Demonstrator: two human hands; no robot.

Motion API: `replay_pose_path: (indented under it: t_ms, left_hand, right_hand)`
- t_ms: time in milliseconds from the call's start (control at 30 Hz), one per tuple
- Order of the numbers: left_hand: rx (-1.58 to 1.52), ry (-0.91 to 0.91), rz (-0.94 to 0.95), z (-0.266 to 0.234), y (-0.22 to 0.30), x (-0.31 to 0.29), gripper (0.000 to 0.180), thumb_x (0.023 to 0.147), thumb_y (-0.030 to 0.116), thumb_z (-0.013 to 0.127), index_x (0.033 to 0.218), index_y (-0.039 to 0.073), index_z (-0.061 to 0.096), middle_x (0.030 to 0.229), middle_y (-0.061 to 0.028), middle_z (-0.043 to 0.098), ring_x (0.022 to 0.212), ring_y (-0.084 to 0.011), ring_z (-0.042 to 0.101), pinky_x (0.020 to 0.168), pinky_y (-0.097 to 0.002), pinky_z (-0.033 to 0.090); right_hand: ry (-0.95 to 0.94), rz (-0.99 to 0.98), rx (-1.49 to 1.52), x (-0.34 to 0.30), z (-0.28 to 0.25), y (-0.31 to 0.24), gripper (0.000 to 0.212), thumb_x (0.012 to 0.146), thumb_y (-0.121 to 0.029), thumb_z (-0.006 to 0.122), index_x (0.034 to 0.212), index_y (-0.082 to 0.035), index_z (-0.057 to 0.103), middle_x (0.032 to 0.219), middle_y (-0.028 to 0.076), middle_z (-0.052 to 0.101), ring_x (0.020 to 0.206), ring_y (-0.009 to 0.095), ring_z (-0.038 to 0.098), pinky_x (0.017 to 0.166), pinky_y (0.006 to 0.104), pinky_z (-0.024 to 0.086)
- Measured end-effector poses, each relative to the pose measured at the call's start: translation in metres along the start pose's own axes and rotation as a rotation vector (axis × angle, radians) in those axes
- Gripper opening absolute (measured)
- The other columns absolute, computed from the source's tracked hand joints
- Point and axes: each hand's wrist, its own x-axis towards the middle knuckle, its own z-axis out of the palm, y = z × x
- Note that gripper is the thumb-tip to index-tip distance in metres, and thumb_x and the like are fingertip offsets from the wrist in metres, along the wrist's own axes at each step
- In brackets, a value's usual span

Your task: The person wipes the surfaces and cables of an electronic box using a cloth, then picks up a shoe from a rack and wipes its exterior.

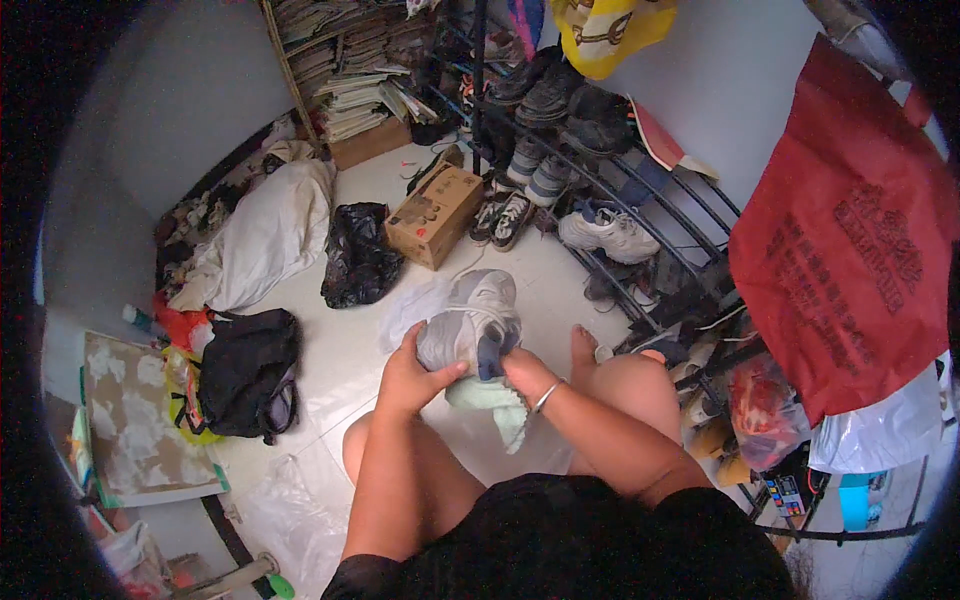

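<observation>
A grey and white sneaker (472,318) is held up over the floor between my knees. My left hand (412,375) grips its heel side from the left. My right hand (527,373), with a thin bangle on the wrist, presses a pale green cloth (492,402) against the shoe's underside; the cloth hangs down below the shoe.
A black metal shoe rack (640,215) with several shoes runs along the right wall, a red bag (850,240) hanging beside it. On the floor lie a cardboard box (434,213), a black plastic bag (356,255), a white sack (268,232) and a black bag (245,372). Stacked papers (350,70) fill a far shelf.
</observation>
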Motion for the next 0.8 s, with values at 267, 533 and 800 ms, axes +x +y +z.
replay_pose_path:
  t_ms: [267, 533, 800]
  left_hand:
    - [0.131, 0.083, 0.053, -0.003, -0.002, 0.0, 0.079, 0.056, 0.034, 0.081, 0.118, -0.003, 0.05, 0.096, -0.0217, 0.063, 0.088, -0.028, 0.063, 0.078, -0.0338, 0.049]
    - [0.227, 0.166, 0.062, 0.004, 0.011, -0.002, 0.052, 0.061, 0.033, 0.074, 0.096, -0.003, 0.06, 0.069, -0.015, 0.062, 0.063, -0.0226, 0.061, 0.062, -0.032, 0.049]
    - [0.186, 0.123, -0.089, 0.002, -0.001, 0.001, 0.029, 0.07, 0.027, 0.072, 0.078, 0.002, 0.061, 0.068, -0.0108, 0.061, 0.06, -0.0202, 0.058, 0.055, -0.0309, 0.046]
  right_hand:
    - [-0.025, -0.147, -0.016, -0.017, 0.012, -0.017, 0.038, 0.079, -0.031, 0.058, 0.097, 0.002, 0.063, 0.087, 0.009, 0.065, 0.077, 0.02, 0.061, 0.07, 0.0317, 0.046]
    - [0.028, -0.151, -0.241, 0.022, -0.026, 0.026, 0.037, 0.074, -0.029, 0.057, 0.091, 0.003, 0.064, 0.085, 0.017, 0.066, 0.081, 0.027, 0.063, 0.074, 0.0351, 0.047]
    - [0.025, -0.126, -0.286, -0.007, -0.024, -0.009, 0.035, 0.074, -0.03, 0.056, 0.08, 0.004, 0.063, 0.068, 0.011, 0.062, 0.062, 0.021, 0.058, 0.059, 0.0329, 0.045]
